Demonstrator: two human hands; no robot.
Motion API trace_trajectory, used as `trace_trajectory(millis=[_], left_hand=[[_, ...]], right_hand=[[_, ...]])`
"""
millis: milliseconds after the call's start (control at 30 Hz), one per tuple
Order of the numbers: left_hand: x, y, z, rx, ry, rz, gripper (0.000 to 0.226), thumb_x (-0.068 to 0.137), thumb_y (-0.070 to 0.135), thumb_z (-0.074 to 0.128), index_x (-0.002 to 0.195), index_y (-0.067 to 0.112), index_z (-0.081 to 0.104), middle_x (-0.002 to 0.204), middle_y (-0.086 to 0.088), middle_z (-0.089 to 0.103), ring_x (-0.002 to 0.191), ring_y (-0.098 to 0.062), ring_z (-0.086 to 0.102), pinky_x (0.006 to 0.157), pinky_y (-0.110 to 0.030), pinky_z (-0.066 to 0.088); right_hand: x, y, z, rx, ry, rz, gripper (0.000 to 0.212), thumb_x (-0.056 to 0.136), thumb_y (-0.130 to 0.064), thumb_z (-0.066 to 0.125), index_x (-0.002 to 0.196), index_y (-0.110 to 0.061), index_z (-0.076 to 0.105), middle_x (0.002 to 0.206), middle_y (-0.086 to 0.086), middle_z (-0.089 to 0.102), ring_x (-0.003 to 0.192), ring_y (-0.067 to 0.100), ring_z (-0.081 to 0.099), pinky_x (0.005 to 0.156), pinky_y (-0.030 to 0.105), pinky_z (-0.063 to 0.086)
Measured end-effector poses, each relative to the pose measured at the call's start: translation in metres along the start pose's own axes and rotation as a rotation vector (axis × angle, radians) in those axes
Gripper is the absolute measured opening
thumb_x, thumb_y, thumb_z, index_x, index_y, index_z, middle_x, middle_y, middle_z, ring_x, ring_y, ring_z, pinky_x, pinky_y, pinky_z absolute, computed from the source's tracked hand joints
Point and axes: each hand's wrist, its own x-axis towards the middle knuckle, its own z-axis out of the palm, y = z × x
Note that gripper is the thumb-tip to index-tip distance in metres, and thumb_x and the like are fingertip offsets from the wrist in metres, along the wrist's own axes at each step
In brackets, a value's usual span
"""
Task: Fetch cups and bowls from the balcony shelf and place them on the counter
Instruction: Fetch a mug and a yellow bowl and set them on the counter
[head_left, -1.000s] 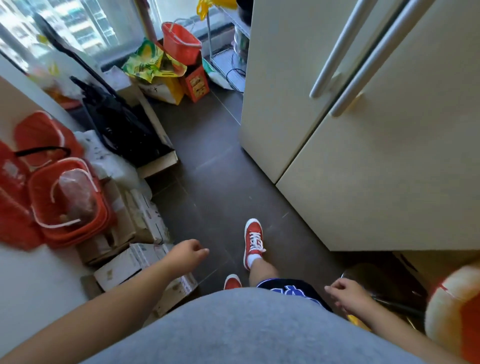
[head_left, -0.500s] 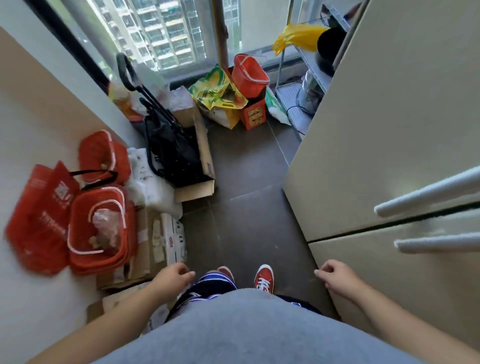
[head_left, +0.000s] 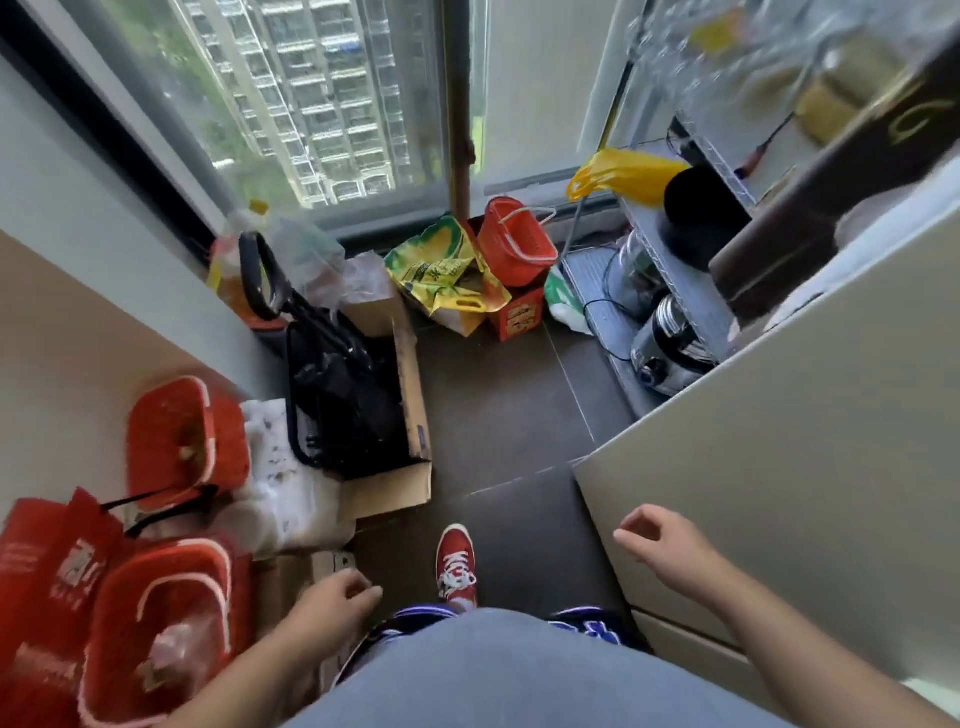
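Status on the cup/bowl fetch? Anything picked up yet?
Done: nothing fetched. Left hand and right hand are both empty. In hand: the approach, one red shoe on the balcony floor, the metal shelf ahead on the right. Left: reach the shelf, pick cups and bowls, carry them to the counter, which is out of view.

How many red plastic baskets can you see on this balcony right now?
3. One red basket stands on a box by the window, one lies tipped against the left wall, and one sits at bottom left beside the red bag. Clutter may hide more.
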Motion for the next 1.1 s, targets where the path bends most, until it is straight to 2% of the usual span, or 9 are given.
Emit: trace_trajectory(millis=[100,200,400,533,667,800,867,1000,1100], left_hand=[[0.027,0.074,-0.044,0.094,-0.027,0.147,0.016,0.09,0.043,0.06,0.093,0.029,0.066,0.09,0.009,0.069,0.081,-0.008,0.065,0.071,-0.028,0.054],[0.043,0.155,-0.078,0.127,0.004,0.312,0.017,0.091,0.041,0.06,0.096,0.027,0.067,0.092,0.009,0.069,0.084,-0.006,0.064,0.074,-0.027,0.053],[0.058,0.312,-0.105,0.043,0.004,0.617,0.013,0.09,0.039,0.062,0.096,0.03,0.068,0.087,0.008,0.072,0.082,-0.005,0.066,0.078,-0.03,0.054],[0.052,0.398,-0.11,-0.079,-0.004,0.777,0.012,0.089,0.039,0.062,0.097,0.033,0.069,0.09,0.01,0.074,0.086,-0.003,0.068,0.081,-0.033,0.056],[0.041,0.46,-0.126,-0.108,-0.006,0.948,0.018,0.086,0.052,0.055,0.098,0.044,0.065,0.093,0.017,0.073,0.085,-0.002,0.068,0.076,-0.031,0.057],[0.028,0.501,-0.152,-0.15,0.057,1.111,0.036,0.08,0.069,0.05,0.098,0.043,0.066,0.089,0.016,0.072,0.08,-0.005,0.068,0.069,-0.028,0.051],[0.02,0.522,-0.165,-0.219,0.045,1.162,0.044,0.077,0.074,0.051,0.099,0.039,0.067,0.091,0.012,0.073,0.083,-0.01,0.07,0.073,-0.034,0.054],[0.005,0.573,-0.19,-0.321,0.021,1.292,0.034,0.081,0.06,0.058,0.099,0.033,0.069,0.088,0.003,0.074,0.079,-0.017,0.07,0.075,-0.046,0.056],[-0.007,0.615,-0.205,-0.352,-0.026,1.394,0.027,0.082,0.05,0.059,0.097,0.03,0.07,0.087,0.0,0.075,0.08,-0.015,0.07,0.073,-0.04,0.056]], right_hand=[[-0.002,-0.041,-0.029,0.036,0.062,-0.051,0.009,0.084,-0.025,0.07,0.085,-0.016,0.068,0.082,-0.004,0.071,0.08,0.013,0.065,0.073,0.024,0.049],[-0.005,-0.078,-0.061,0.121,0.141,-0.1,0.005,0.084,-0.022,0.07,0.086,-0.018,0.068,0.083,-0.006,0.071,0.08,0.009,0.065,0.071,0.015,0.047],[0.01,-0.124,-0.124,0.233,0.271,-0.147,0.01,0.079,-0.032,0.071,0.088,-0.028,0.067,0.082,-0.005,0.072,0.079,0.01,0.067,0.078,0.027,0.053],[0.031,-0.152,-0.161,0.303,0.356,-0.259,0.023,0.07,-0.05,0.066,0.089,-0.036,0.066,0.085,-0.013,0.072,0.076,0.001,0.066,0.071,0.018,0.054],[0.052,-0.189,-0.194,0.326,0.458,-0.392,0.027,0.07,-0.055,0.062,0.093,-0.04,0.063,0.088,-0.025,0.069,0.078,-0.005,0.065,0.068,0.009,0.05],[0.062,-0.224,-0.222,0.446,0.56,-0.529,0.018,0.074,-0.049,0.062,0.089,-0.039,0.064,0.085,-0.016,0.071,0.072,0.0,0.066,0.064,0.01,0.05],[0.063,-0.242,-0.237,0.527,0.62,-0.59,0.013,0.076,-0.048,0.062,0.087,-0.041,0.065,0.085,-0.017,0.072,0.073,-0.002,0.067,0.062,0.008,0.049],[0.06,-0.275,-0.27,0.616,0.748,-0.706,0.011,0.082,-0.043,0.063,0.091,-0.037,0.066,0.087,-0.015,0.072,0.084,0.003,0.068,0.069,0.013,0.053],[0.057,-0.299,-0.298,0.681,0.856,-0.758,0.006,0.086,-0.031,0.065,0.091,-0.032,0.067,0.084,-0.01,0.073,0.079,0.007,0.069,0.069,0.016,0.053]])
